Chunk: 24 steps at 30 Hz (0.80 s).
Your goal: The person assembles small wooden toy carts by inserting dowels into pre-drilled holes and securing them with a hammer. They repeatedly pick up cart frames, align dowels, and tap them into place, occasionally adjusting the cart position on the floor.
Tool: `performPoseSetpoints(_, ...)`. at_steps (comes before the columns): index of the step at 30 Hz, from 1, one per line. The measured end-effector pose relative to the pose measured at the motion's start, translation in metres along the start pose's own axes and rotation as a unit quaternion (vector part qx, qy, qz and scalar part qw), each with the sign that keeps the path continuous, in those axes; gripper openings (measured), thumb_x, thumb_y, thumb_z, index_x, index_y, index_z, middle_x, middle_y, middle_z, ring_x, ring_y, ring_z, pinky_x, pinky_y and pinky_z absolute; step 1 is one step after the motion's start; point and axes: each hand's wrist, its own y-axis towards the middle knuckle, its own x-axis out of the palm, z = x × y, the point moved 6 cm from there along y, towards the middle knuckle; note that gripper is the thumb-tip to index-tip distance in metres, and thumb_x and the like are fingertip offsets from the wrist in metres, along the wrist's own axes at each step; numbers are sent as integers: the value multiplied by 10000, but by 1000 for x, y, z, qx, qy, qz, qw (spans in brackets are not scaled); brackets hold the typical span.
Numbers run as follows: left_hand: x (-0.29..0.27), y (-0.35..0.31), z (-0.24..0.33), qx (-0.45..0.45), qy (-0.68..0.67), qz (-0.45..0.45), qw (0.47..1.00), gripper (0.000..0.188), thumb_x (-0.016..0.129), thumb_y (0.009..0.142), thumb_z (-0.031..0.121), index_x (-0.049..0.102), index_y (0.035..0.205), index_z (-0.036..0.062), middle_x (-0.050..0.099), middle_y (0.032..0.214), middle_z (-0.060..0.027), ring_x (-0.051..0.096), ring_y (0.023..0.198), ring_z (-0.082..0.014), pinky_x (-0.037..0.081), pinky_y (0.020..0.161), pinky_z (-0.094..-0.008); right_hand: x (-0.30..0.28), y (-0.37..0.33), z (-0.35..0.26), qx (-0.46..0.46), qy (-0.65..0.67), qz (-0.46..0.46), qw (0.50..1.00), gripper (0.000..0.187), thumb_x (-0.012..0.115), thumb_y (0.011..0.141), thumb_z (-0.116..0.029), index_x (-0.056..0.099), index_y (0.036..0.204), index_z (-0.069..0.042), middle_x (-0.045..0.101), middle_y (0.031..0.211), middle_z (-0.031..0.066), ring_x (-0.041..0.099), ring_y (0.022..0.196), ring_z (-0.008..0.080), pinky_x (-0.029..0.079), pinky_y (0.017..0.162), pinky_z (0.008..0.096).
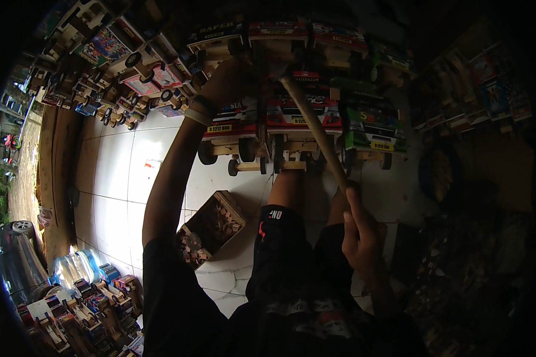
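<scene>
Red toy truck with white front, wooden frame and black wheels (304,110) stands between a red-and-black toy truck (235,119) on its left and a green toy truck (372,125) on its right. On its near side, the right hand (363,235) has its grip closed around the long wooden handle of a hammer (315,122); the head is near the red truck's upper left edge, but contact I cannot tell. The left hand (244,70) is beyond that edge in deep shadow, so I cannot tell what its grip holds. I judge that short, square strokes would serve best, with the left fingers away from the striking place and the red truck steadied, because its wheels may roll.
</scene>
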Motion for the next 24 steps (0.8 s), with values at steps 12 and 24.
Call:
performPoseSetpoints(12,2,-7,-1,-36,-133,47,989,202,798,842,212,811,972,58,786,888,-109,765,789,-217,593,739,-315,-2,4,4,16,-14,-17,1000,482,527,1037,-41,508,1516,-94,748,1007,164,660,664,145,509,597,315)
performPoseSetpoints(24,10,-5,1,-18,-158,67,985,192,747,878,193,769,975,29,748,825,-134,734,738,-255,580,714,-359,3,8,15,53,-48,-75,995,484,537,1031,-44,521,1507,-130,730,954,141,688,657,161,549,579,315)
